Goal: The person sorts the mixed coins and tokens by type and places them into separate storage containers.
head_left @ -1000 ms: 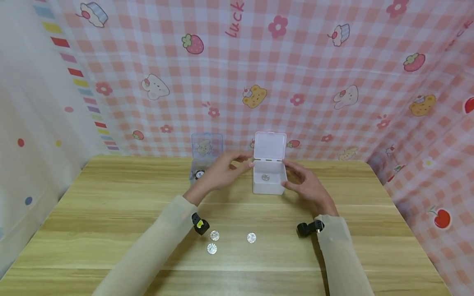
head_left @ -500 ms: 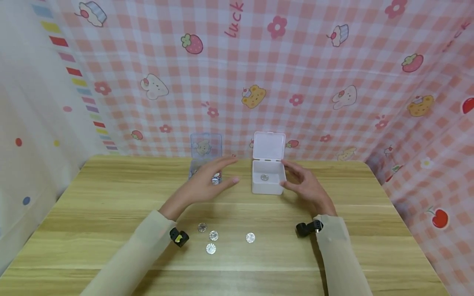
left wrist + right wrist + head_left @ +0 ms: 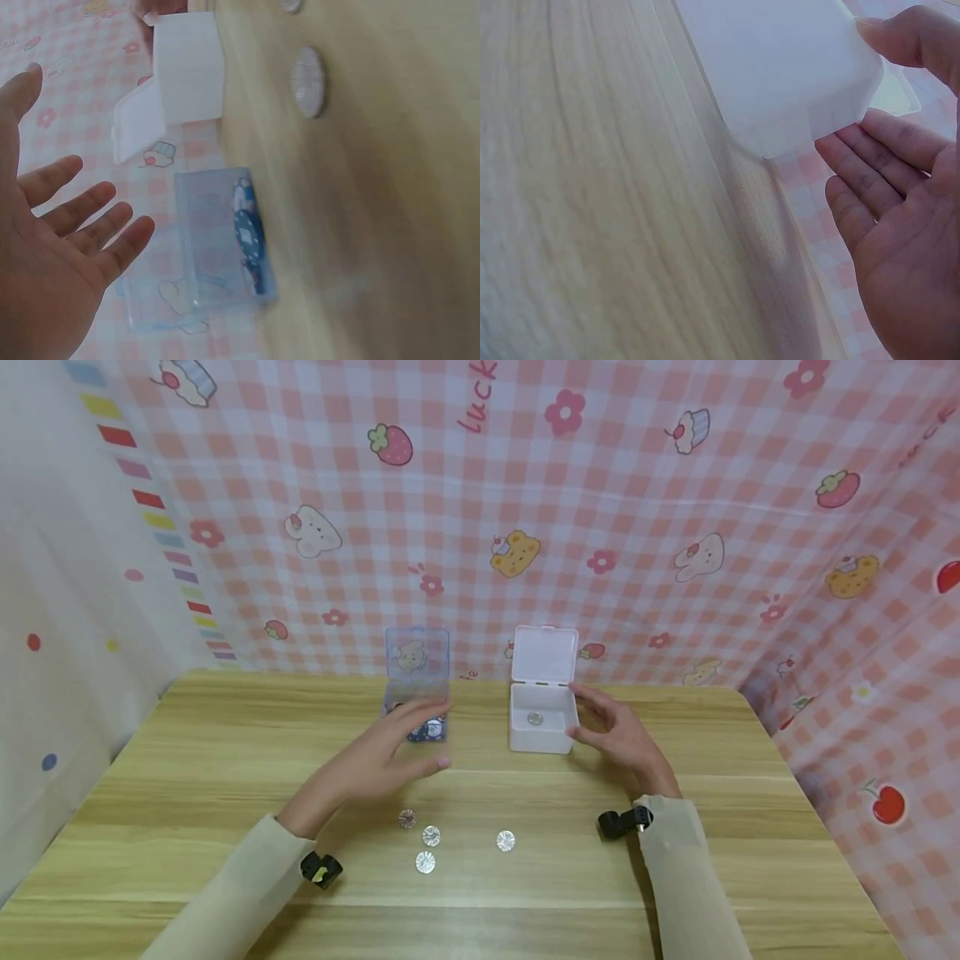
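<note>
In the head view a small white box point(image 3: 542, 739) stands with its lid raised, and a silver coin point(image 3: 535, 718) lies inside. My right hand point(image 3: 626, 735) holds the box's right side, thumb at the front rim and index finger at the back corner. To its left is a clear lidded box point(image 3: 417, 653), also raised, containing several poker chips point(image 3: 247, 232). My left hand point(image 3: 367, 760), fingers extended and spread, hovers in front of the clear box and partly covers it. It holds nothing; the left wrist view shows a bare palm.
Several loose silver coins lie on the wooden table point(image 3: 600, 893): one coin point(image 3: 506, 841) stands apart, with others point(image 3: 425, 862) grouped nearer my left sleeve. A checked pink cloth point(image 3: 450, 493) hangs directly behind the table's back edge, with more cloth at both sides.
My left hand has drawn away from the white box, moving left and toward me. More of the chips and another coin on the table now show. My right hand stays at the white box.
</note>
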`<state>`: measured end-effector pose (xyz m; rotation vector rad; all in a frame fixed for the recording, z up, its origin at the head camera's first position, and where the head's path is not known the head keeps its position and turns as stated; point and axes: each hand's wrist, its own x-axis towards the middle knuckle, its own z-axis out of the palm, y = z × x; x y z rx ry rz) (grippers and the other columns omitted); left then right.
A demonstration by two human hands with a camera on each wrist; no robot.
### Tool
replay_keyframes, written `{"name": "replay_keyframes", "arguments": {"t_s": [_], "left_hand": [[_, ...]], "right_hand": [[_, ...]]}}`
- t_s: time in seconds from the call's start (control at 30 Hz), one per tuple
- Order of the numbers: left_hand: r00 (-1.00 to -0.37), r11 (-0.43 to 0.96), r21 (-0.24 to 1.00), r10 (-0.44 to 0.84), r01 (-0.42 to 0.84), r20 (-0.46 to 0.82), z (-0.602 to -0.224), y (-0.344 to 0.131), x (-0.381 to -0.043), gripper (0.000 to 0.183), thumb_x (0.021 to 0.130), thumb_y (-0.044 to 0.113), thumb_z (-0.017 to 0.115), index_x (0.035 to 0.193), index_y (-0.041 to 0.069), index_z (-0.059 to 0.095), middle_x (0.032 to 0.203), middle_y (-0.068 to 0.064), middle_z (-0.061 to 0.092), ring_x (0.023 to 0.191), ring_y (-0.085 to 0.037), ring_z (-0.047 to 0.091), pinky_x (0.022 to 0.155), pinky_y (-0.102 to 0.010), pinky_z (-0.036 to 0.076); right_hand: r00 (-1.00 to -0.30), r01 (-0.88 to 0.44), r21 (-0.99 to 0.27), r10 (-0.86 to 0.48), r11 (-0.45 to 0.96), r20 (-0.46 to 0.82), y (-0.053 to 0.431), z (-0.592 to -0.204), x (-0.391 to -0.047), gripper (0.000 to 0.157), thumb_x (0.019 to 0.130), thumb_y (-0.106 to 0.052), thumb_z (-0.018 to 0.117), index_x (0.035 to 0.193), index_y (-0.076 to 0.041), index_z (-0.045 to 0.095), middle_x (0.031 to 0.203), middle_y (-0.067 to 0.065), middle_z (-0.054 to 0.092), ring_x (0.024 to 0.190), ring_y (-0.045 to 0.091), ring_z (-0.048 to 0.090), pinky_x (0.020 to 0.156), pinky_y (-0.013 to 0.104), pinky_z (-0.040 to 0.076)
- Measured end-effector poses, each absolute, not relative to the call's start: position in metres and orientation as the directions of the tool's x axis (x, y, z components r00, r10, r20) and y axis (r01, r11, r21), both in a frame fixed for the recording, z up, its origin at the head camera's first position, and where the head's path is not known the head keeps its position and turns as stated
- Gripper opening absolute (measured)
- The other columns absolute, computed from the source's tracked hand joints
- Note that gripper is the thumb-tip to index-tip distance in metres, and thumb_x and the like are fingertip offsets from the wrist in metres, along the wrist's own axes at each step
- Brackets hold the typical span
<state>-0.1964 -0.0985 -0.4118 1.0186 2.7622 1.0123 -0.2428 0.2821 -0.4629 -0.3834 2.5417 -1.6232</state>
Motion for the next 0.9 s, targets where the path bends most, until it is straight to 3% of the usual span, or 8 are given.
{"name": "replay_keyframes", "arguments": {"t_s": [0.23,0.43,0.6,0.67,0.9], "left_hand": [[-0.822,0.607,0.603,0.548,0.518,0.155,-0.423,-0.113,-0.184,0.067,0.083,0.06,0.058,0.141,0.046,0.029,0.151,0.01,0.029,0.139,-0.019,0.028,0.11,-0.054,0.031],[-0.817,0.621,0.581,0.559,0.526,0.141,-0.429,-0.121,-0.177,0.068,0.081,0.056,0.064,0.14,0.044,0.034,0.147,0.006,0.036,0.136,-0.022,0.034,0.109,-0.054,0.032],[-0.824,0.612,0.62,0.558,0.491,0.101,-0.434,-0.128,-0.173,0.063,0.079,0.051,0.069,0.135,0.04,0.044,0.145,0.0,0.041,0.137,-0.028,0.032,0.11,-0.056,0.029],[-0.822,0.6,0.645,0.564,0.473,0.078,-0.436,-0.131,-0.171,0.062,0.078,0.047,0.072,0.134,0.036,0.048,0.142,0.001,0.045,0.131,-0.028,0.04,0.108,-0.054,0.034],[-0.79,0.56,0.705,0.613,0.436,0.002,-0.447,-0.134,-0.17,0.062,0.075,0.043,0.076,0.13,0.02,0.056,0.126,0.005,0.056,0.115,-0.017,0.053,0.1,-0.043,0.044]], "right_hand": [[-0.965,-0.151,-0.903,-0.257,0.401,0.047,0.282,-0.462,-0.242,0.068,0.082,-0.027,0.073,0.142,-0.027,0.041,0.142,0.001,0.046,0.137,0.022,0.034,0.114,0.046,0.027],[-0.964,-0.127,-0.919,-0.266,0.372,0.025,0.277,-0.449,-0.236,0.067,0.084,-0.014,0.07,0.143,-0.019,0.039,0.142,0.009,0.046,0.138,0.027,0.033,0.115,0.049,0.025],[-0.963,-0.129,-0.909,-0.269,0.397,0.019,0.272,-0.438,-0.229,0.067,0.085,-0.012,0.068,0.144,-0.013,0.037,0.143,0.013,0.044,0.138,0.029,0.032,0.114,0.049,0.025],[-0.963,-0.127,-0.909,-0.268,0.397,0.017,0.272,-0.438,-0.229,0.067,0.085,-0.012,0.069,0.144,-0.013,0.037,0.143,0.013,0.044,0.138,0.029,0.032,0.114,0.05,0.025],[-0.963,-0.142,-0.914,-0.268,0.379,0.038,0.28,-0.455,-0.239,0.066,0.084,-0.014,0.07,0.143,-0.02,0.04,0.145,0.004,0.043,0.138,0.025,0.033,0.115,0.048,0.025]]}}
